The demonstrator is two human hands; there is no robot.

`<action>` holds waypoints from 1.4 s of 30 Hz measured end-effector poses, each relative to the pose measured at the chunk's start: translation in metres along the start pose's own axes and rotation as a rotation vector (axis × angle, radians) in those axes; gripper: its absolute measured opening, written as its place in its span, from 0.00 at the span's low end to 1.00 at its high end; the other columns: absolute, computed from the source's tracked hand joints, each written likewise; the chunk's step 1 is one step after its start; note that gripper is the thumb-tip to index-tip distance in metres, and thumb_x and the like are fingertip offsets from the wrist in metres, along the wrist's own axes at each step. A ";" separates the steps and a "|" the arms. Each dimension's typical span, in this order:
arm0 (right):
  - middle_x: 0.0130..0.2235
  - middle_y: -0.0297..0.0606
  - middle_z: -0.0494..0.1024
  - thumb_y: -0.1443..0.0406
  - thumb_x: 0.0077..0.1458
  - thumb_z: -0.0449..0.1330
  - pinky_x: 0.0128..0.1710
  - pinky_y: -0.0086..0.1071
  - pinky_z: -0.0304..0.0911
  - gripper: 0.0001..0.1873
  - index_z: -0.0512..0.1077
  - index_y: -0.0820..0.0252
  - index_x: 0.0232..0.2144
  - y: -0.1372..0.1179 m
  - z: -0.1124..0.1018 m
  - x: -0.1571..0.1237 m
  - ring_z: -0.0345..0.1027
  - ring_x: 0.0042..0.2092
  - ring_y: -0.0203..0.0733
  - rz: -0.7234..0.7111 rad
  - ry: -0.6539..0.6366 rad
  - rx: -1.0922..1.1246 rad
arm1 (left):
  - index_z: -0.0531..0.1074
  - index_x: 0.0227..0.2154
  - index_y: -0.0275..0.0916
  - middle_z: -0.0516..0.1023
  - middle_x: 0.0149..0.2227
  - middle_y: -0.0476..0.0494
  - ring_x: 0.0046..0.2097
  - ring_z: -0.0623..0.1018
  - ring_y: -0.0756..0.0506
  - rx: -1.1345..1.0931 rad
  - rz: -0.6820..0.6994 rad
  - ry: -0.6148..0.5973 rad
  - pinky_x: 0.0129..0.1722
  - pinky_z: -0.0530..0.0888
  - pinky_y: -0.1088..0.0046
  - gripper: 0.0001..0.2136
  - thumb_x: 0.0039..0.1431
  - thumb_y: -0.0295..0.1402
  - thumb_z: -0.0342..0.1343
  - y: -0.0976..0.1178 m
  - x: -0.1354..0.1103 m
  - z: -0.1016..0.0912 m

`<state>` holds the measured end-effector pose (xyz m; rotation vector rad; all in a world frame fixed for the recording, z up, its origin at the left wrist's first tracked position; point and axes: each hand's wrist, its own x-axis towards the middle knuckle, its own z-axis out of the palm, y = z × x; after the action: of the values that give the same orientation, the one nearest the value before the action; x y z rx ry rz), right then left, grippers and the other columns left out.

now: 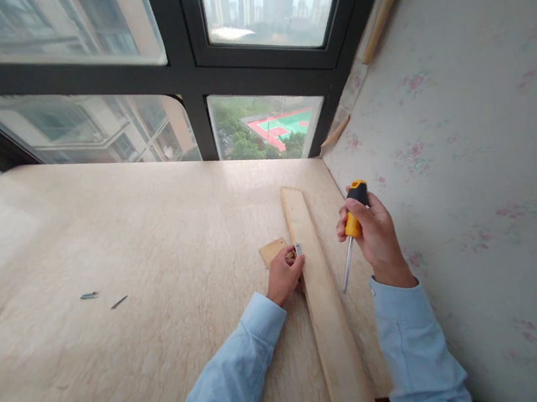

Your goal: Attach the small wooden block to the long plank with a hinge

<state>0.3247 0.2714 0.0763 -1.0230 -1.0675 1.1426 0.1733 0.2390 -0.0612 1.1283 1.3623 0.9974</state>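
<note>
My left hand (pixel 285 272) is closed, with thumb and fingers pinching a small silvery metal bracket (pixel 298 248) against the left edge of a long wooden board (pixel 324 299). Beside those fingers lies a small thin square of wood (pixel 271 251), partly covered by the hand. In my right hand (pixel 374 230), to the right of the board, is a screwdriver (pixel 352 226) with a yellow and black handle. Its metal shaft points down and stays apart from the bracket. Whether a screw sits in the bracket is too small to tell.
Two small metal pieces, one greyish (pixel 89 295) and one thin and dark (pixel 119 302), lie on the left of the marble-patterned sill (pixel 179 239). A flowered wall (pixel 471 201) rises close on the right. Dark-framed windows (pixel 188 80) stand behind. The board overhangs the front edge.
</note>
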 end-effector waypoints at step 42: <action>0.27 0.28 0.66 0.64 0.53 0.63 0.17 0.16 0.60 0.12 0.71 0.60 0.41 0.105 -0.042 -0.066 0.57 0.21 0.24 0.584 -0.123 0.747 | 0.75 0.36 0.36 0.79 0.34 0.40 0.36 0.78 0.45 0.250 0.023 0.056 0.36 0.72 0.72 0.13 0.63 0.36 0.48 0.008 -0.006 0.001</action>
<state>0.3406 0.2164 -0.0411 -0.6641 -0.3421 1.9051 0.1745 0.2347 -0.0524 1.3111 1.5541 0.8977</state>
